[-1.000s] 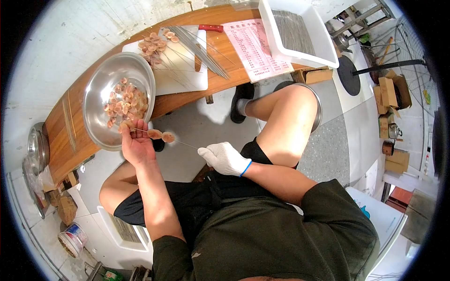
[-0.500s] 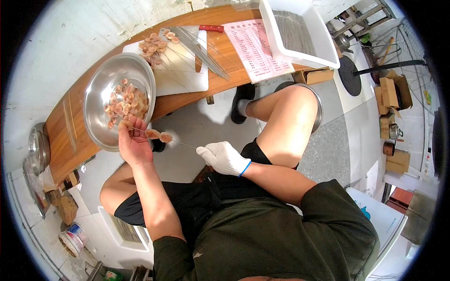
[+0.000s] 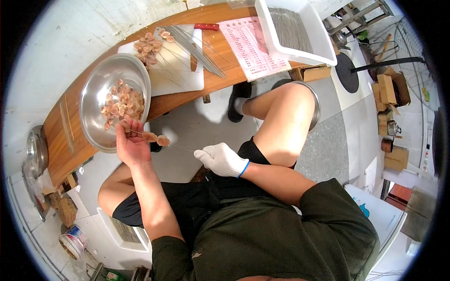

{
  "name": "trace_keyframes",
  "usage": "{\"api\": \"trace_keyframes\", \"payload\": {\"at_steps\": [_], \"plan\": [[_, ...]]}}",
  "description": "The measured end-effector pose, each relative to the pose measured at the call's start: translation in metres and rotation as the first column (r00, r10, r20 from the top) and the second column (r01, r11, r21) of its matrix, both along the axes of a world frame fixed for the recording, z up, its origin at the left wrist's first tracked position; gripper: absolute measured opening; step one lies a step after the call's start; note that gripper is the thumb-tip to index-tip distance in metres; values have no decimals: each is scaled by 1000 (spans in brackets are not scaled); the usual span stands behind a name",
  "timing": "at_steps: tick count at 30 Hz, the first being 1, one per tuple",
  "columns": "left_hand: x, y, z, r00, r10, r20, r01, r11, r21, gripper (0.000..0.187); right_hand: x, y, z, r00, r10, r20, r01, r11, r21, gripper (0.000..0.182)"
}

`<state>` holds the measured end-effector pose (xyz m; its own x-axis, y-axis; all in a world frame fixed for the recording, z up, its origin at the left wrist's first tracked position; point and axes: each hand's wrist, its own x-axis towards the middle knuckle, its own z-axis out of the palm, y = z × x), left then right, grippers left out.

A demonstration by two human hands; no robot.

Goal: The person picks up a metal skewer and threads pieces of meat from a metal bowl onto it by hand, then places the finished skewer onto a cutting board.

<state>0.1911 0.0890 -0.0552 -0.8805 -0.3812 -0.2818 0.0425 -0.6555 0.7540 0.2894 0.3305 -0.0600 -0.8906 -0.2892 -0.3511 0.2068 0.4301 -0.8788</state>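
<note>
My bare left hand (image 3: pixel 133 146) is at the near rim of a steel bowl (image 3: pixel 91 100), its fingertips pinching a pale pink meat piece. Sliced pieces (image 3: pixel 123 105) lie inside the bowl. A thin skewer (image 3: pixel 180 147) runs between my two hands, with round meat pieces (image 3: pixel 162 141) threaded on it close to my left fingers. My right hand (image 3: pixel 221 159), in a white knitted glove, is closed around the skewer's other end. Behind the bowl, a white cutting board (image 3: pixel 180 82) bears more meat pieces (image 3: pixel 149 47) and a bundle of metal skewers (image 3: pixel 197 54).
On the curved wooden table (image 3: pixel 61 154) are a red-handled knife (image 3: pixel 206 26), a pink printed sheet (image 3: pixel 253 51) and a white bin (image 3: pixel 323 56) of skewers. My knees are below the table edge. Another skewer bin (image 3: pixel 110 229) stands at the lower left.
The whole view has shifted slightly. Both hands keep nearly the same pose on the skewer and the meat.
</note>
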Motion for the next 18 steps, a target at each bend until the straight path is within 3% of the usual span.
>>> {"api": "trace_keyframes", "payload": {"at_steps": [12,15,18], "plan": [[7,1,-9,995,-43,-85,47,998,48,23,3,2,0,999,12,-46,-9,999,49,52],[6,4,-8,999,-11,-33,13,999,51,25,4,2,-2,999,1,-49,1,999,44,52],[6,6,-9,999,-19,-48,18,1000,-2,26,6,1,-4,997,-4,-80,7,999,44,52]]}}
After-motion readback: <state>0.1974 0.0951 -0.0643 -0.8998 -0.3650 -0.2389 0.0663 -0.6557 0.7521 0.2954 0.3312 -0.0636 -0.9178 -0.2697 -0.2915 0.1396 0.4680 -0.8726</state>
